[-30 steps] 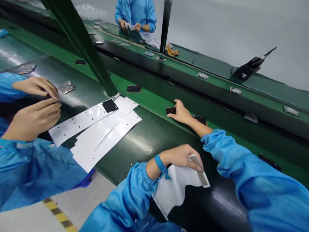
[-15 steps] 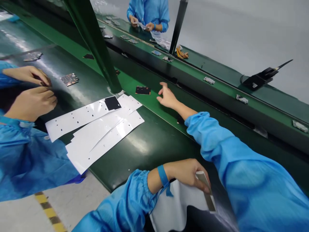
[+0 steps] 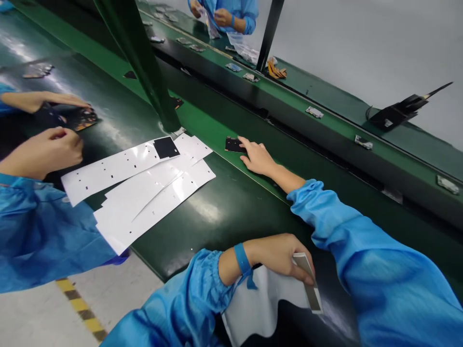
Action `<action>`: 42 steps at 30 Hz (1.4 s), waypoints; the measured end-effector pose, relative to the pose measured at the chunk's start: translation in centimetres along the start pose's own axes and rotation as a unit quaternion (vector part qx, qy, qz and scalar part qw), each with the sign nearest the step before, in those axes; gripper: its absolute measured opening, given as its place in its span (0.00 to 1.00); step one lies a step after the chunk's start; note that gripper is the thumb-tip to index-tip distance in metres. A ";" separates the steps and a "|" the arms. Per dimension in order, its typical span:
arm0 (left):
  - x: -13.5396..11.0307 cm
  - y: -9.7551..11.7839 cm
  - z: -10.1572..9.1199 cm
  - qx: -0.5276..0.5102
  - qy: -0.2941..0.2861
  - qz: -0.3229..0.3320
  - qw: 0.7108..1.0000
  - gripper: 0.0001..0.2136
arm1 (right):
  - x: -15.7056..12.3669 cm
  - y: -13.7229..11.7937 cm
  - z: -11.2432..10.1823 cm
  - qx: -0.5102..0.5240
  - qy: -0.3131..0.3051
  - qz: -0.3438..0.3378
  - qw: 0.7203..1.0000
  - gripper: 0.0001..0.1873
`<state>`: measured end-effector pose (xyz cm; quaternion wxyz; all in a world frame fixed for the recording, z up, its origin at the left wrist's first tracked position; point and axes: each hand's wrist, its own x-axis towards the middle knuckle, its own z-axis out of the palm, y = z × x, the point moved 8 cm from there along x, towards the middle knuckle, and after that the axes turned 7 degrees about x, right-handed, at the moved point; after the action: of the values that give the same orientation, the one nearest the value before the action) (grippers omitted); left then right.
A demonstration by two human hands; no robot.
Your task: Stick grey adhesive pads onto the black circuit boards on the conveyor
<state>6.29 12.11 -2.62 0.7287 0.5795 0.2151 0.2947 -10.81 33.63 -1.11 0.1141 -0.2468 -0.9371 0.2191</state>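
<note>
My right hand [image 3: 257, 156] reaches out over the green belt [image 3: 217, 127] and lies with its fingers on a small black board [image 3: 233, 144]. My left hand [image 3: 280, 255] stays near the front edge, closed on a white backing sheet [image 3: 260, 303] with a grey strip [image 3: 307, 279] at its end. A blue band circles my left wrist.
Several long white sheets [image 3: 144, 188], one bearing a black square [image 3: 166, 147], lie on the dark table. A co-worker's hands [image 3: 47, 149] work at the left. A green post [image 3: 141, 58] rises from the table. Small boards ride the far belt; another person [image 3: 224, 12] stands beyond.
My right hand has come down from above the belt onto the black board. The co-worker's far hand has moved onto a board at the left. My left hand has kept its hold.
</note>
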 end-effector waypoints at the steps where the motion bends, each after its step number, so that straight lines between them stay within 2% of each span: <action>1: 0.0 0.1 0.0 -0.001 -0.001 -0.001 1.000 0.21 | -0.4 0.5 -0.7 0.026 0.011 0.005 1.000 0.37; 4: 0.0 0.2 0.0 -0.002 0.003 -0.010 1.000 0.20 | 0.2 1.7 -2.3 0.133 0.036 0.029 0.990 0.24; 7: -0.1 0.5 -0.1 -0.002 0.004 -0.008 1.000 0.18 | 2.1 1.7 -1.9 0.236 0.005 0.053 0.970 0.06; 8: -0.1 0.6 -0.2 -0.002 0.004 -0.005 1.000 0.17 | 2.7 1.5 -1.4 0.256 -0.013 0.060 0.965 0.02; 11: -0.1 1.1 -0.4 -0.002 0.009 -0.002 1.000 0.15 | 3.4 0.7 0.1 0.256 -0.056 0.076 0.962 0.05; 15: 0.0 1.5 -0.3 -0.003 0.004 -0.006 1.000 0.09 | 3.4 0.7 0.9 0.214 -0.073 0.089 0.970 0.04; 20: 0.1 2.3 -0.1 0.015 0.003 0.008 1.000 0.05 | 3.0 1.5 0.7 0.206 -0.089 0.102 0.969 0.02; 27: 0.1 3.1 -0.4 0.039 0.015 0.017 0.999 0.05 | 1.6 2.0 0.2 0.190 -0.094 0.089 0.973 0.06; 30: 0.1 3.1 -0.4 0.044 0.018 0.015 0.999 0.04 | 1.0 2.2 -0.1 0.194 -0.096 0.087 0.972 0.07; 35: 0.1 3.1 -0.5 0.044 0.016 0.015 0.999 0.04 | 0.0 2.5 -0.4 0.189 -0.096 0.113 0.971 0.02; 42: 0.1 3.1 -0.5 0.045 0.015 0.006 0.999 0.04 | -1.2 3.0 -0.4 0.148 -0.089 0.105 0.979 0.02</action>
<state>5.47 13.05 0.28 0.6968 0.6084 0.2356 0.2980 -8.44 35.49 -2.31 0.0414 -0.3041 -0.8695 0.3870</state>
